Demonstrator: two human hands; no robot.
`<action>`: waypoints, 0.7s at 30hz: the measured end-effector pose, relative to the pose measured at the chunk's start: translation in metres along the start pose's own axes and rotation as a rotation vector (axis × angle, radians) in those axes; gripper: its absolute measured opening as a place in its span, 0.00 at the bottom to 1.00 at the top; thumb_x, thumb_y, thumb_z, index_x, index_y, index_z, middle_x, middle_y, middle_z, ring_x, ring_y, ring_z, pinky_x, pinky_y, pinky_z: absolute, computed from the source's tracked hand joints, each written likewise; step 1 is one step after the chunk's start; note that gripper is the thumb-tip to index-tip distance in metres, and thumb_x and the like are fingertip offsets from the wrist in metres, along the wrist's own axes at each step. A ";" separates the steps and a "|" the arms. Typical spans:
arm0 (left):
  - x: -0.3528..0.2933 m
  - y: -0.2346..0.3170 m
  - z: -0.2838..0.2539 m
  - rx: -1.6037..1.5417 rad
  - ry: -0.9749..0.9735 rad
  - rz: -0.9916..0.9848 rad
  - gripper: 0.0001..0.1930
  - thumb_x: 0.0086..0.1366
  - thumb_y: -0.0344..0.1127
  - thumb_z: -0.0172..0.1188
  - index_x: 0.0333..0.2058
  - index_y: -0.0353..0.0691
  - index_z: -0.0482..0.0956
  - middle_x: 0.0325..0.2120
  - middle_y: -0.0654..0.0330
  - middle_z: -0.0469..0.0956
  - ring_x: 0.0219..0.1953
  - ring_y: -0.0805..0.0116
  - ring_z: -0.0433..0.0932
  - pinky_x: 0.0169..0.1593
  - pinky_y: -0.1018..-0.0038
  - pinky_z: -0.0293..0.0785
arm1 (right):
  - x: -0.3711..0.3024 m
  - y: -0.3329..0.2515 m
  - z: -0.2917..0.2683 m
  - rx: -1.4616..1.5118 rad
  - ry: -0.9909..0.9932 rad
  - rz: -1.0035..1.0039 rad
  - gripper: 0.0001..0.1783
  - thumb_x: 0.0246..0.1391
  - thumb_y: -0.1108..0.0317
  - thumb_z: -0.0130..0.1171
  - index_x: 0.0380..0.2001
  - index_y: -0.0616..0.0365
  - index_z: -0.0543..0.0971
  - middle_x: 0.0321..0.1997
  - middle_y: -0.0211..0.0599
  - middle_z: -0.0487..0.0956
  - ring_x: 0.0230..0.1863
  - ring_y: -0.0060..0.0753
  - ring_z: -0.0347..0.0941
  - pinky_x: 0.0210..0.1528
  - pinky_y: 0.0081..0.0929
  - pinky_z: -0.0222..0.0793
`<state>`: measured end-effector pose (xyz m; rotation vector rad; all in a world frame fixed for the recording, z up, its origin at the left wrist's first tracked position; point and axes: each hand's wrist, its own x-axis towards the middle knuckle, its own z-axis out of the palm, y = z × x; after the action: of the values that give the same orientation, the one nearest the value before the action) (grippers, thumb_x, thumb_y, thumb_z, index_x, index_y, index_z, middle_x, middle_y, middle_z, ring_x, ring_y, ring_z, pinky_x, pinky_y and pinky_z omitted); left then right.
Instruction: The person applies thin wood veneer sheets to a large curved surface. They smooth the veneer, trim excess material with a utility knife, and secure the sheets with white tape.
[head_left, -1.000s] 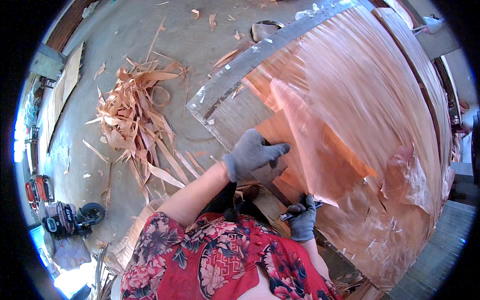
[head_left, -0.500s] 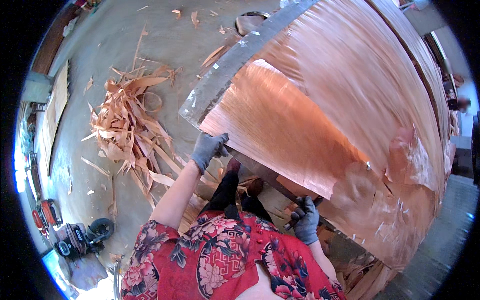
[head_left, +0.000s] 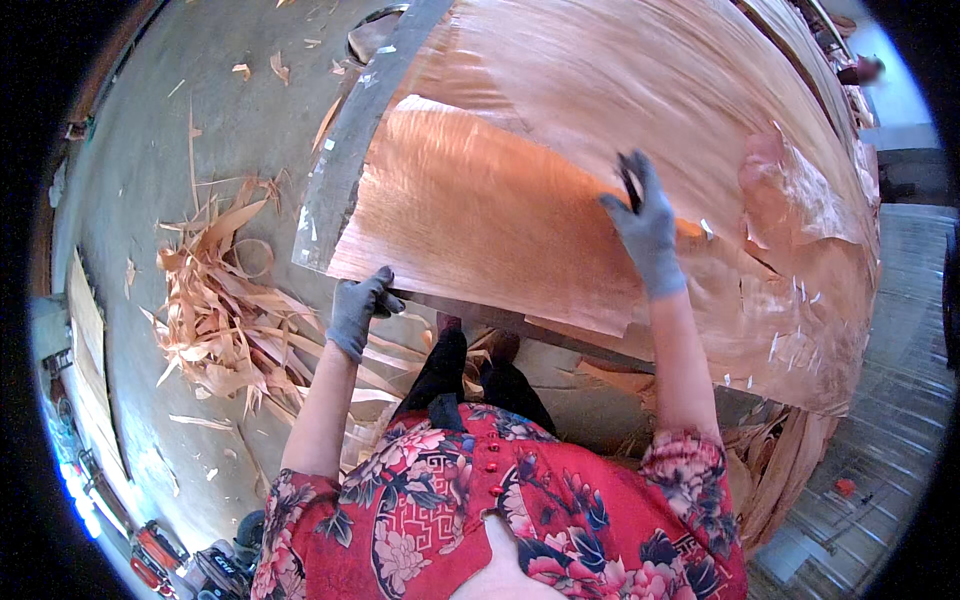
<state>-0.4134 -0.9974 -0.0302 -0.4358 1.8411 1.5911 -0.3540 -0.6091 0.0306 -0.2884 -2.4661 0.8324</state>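
Grey concrete floor [head_left: 130, 200] fills the left of the head view, with a loose heap of curled wood strips [head_left: 215, 335] lying on it beside the bench [head_left: 340, 170]. Across the bench, on top of broader, paler sheets [head_left: 640, 85], lies an orange-brown veneer sheet [head_left: 490, 205], in front of the person. Its long axis runs from the left toward the right, slanting slightly down toward the body; the broad end faces left, by the bench's grey border, and the far edge curves in as the sheet narrows rightward. Thin and smooth, it shows fine grain along its length, a sheen, pinkish near the front edge and deeper orange along the far one.

Both hands wear grey gloves. The left hand [head_left: 358, 312] curls its fingers at the sheet's front left corner; whether it grips cannot be told. The right hand [head_left: 652, 235], blurred, is partly open over the narrower end, something dark between thumb and fingers, too unclear to identify.
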 end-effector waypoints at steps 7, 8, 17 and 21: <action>-0.024 0.006 0.017 -0.005 -0.051 0.063 0.13 0.58 0.42 0.63 0.31 0.39 0.76 0.18 0.61 0.77 0.14 0.72 0.75 0.17 0.78 0.67 | 0.004 -0.008 -0.008 -0.254 -0.055 0.042 0.15 0.44 0.68 0.64 0.38 0.56 0.78 0.32 0.47 0.79 0.33 0.49 0.77 0.33 0.36 0.71; -0.032 0.009 0.025 -0.046 -0.087 0.078 0.13 0.57 0.41 0.63 0.33 0.38 0.76 0.18 0.62 0.77 0.13 0.72 0.75 0.18 0.77 0.68 | -0.002 -0.010 -0.022 -0.271 -0.044 0.075 0.14 0.44 0.69 0.64 0.37 0.56 0.78 0.33 0.47 0.79 0.33 0.47 0.77 0.33 0.35 0.71; -0.047 0.028 0.026 -0.140 0.019 0.189 0.12 0.57 0.35 0.62 0.36 0.32 0.75 0.20 0.60 0.77 0.14 0.73 0.74 0.17 0.79 0.67 | 0.007 0.001 -0.011 -0.183 -0.108 0.103 0.14 0.46 0.68 0.62 0.39 0.57 0.78 0.32 0.45 0.80 0.32 0.43 0.77 0.34 0.34 0.70; -0.020 0.009 0.001 -0.159 0.061 0.057 0.11 0.57 0.38 0.62 0.31 0.35 0.76 0.17 0.59 0.77 0.14 0.71 0.76 0.16 0.79 0.65 | 0.019 -0.002 0.032 -0.251 -0.204 0.091 0.13 0.47 0.67 0.62 0.37 0.56 0.76 0.31 0.45 0.78 0.33 0.49 0.76 0.34 0.40 0.69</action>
<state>-0.4046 -0.9979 -0.0099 -0.5120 1.7931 1.7880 -0.3868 -0.6196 0.0177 -0.4264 -2.7718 0.6127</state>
